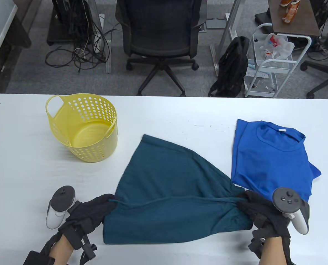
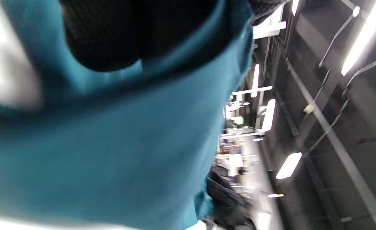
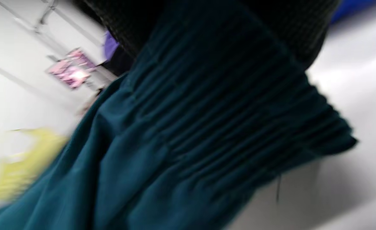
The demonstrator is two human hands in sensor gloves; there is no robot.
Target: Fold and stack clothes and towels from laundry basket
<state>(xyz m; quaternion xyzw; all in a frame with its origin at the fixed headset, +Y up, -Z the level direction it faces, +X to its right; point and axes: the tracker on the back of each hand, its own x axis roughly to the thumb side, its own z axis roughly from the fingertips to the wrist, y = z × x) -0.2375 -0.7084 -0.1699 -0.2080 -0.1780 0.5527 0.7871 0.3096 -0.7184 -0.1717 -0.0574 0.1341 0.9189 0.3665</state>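
Note:
A dark teal garment lies spread in the middle of the white table, its near part lifted and stretched into a taut fold line between my two hands. My left hand grips its left edge and my right hand grips its right edge. Teal cloth fills the left wrist view under the black glove, blurred. In the right wrist view the cloth bunches in pleats under the glove. A folded bright blue T-shirt lies flat at the right. The yellow perforated laundry basket stands at the left, with nothing visible inside.
Beyond the table's far edge are a black office chair, cables on the floor, a black bag and a white cart. The blue T-shirt's near corner lies close to my right hand.

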